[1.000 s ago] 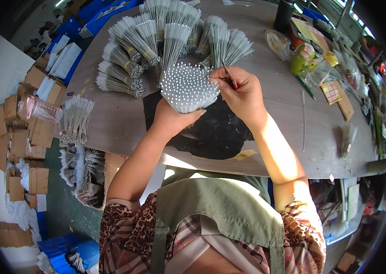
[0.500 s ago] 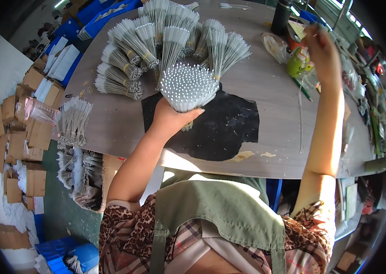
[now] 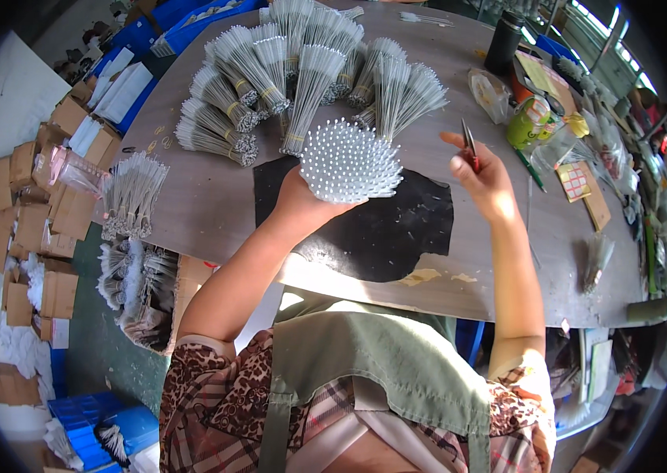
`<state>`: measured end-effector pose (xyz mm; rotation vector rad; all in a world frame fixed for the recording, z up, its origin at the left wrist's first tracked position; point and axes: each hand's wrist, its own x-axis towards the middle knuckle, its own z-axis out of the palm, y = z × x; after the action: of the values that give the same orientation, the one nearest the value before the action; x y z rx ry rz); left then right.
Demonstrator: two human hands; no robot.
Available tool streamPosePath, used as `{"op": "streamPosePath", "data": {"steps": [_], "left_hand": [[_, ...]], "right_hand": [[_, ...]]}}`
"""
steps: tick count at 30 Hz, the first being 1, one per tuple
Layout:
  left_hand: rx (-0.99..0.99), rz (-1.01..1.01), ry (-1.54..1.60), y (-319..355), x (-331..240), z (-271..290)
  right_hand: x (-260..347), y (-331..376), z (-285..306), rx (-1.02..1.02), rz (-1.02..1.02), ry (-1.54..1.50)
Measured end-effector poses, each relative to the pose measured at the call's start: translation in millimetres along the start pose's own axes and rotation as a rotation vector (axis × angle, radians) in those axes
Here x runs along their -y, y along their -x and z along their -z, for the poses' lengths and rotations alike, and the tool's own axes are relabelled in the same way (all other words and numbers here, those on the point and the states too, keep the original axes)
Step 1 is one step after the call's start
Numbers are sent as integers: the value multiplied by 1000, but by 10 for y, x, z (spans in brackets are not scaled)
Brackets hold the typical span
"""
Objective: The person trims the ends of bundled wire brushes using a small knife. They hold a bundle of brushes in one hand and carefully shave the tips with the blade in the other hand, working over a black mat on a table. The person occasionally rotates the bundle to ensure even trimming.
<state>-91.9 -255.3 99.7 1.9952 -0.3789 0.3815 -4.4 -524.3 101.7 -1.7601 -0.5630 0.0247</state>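
Observation:
My left hand (image 3: 302,197) is wrapped round a bundle of thin wire brushes (image 3: 351,162), held above a black mat (image 3: 416,236). The white tips of the bundle point up toward me, and its lower end is hidden. To the right of it, my right hand (image 3: 493,181) grips a small pointed tool with a red handle (image 3: 470,146); it looks like scissors, its dark tip pointing away from me. Several more wire-brush bundles (image 3: 310,79), bound with yellowish bands, lie fanned out on the table beyond my left hand.
The grey-brown table (image 3: 215,213) carries a black bottle (image 3: 504,43), a green container (image 3: 528,122) and a green pen (image 3: 530,169) at the right. Another group of brushes (image 3: 134,193) lies by the left edge. Cardboard boxes (image 3: 29,260) are stacked beyond that edge.
My right hand has come down and left from the far right items, and now the red-handled tool shows in it. The brush bundle in my left hand has shifted slightly right.

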Motion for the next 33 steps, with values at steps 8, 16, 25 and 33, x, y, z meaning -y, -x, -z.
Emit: {"op": "streamPosePath", "data": {"steps": [8,16,25,33], "left_hand": [[119,203,543,-197,609,63],[205,344,1192,-243,350,85],[182,139,440,-196,408,99],[137,182,428,-145,311,134]], "right_hand": [[589,210,-870,179,182,-345],[576,174,-939,168,165,-390],[487,188,-921,164,163,-363],[436,178,-923,179,152,-393]]}}
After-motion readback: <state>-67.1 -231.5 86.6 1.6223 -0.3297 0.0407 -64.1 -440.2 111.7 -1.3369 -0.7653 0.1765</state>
